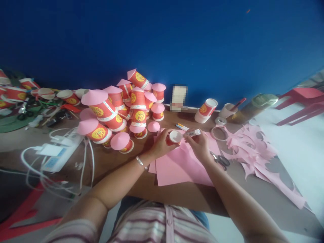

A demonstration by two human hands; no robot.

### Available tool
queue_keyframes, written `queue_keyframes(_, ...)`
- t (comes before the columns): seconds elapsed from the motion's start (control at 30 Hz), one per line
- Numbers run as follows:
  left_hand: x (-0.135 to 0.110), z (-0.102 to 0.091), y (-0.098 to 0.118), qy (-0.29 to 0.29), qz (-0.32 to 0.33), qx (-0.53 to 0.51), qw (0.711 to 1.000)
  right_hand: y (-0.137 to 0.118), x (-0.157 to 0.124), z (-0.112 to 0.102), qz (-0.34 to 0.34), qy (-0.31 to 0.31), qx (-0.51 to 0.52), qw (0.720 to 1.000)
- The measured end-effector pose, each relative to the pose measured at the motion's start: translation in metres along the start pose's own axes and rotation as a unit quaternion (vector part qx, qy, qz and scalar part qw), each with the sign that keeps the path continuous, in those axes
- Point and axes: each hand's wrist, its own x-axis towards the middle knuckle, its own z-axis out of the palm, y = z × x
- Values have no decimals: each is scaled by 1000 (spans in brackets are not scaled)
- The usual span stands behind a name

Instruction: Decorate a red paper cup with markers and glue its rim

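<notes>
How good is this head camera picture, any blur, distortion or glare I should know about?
Head view: strong wide-angle bending, so the table edge curves and the forearms stretch. The whole frame is soft; the left hand holding a red cup and the right hand with a small tube lack fine detail. The floor at right is washed out bright. One patch by the wall is pixelated.
</notes>
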Motion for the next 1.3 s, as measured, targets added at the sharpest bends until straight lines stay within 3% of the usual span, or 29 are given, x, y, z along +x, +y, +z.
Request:
queue_keyframes(0.2, 0, -1, 4, -7, 5, -24, 1000, -2, -2, 1, -20, 1, -28, 999)
queue_keyframes(0.6, -2, -2, -9, -4, 17, -4, 1000, 0, -2, 0, -30, 7, -52, 998)
queue_keyframes(0.97, -1, -12, 1, -67, 47, -82, 993, -8, -1, 0, -16, -2, -33, 999)
queue_keyframes(1.03, -3, -8, -3, -60, 44, -85, 994, -10, -1, 0, -13, -3, -33, 999)
queue_keyframes(1.1, -5, -1, -8, -12, 36, -65, 997, -10, -1, 0, -11, -1, -36, 999)
queue_keyframes(1.3, -6, 11, -19, 15, 35, -26, 999, -8, -1, 1, -12, 2, -46, 999)
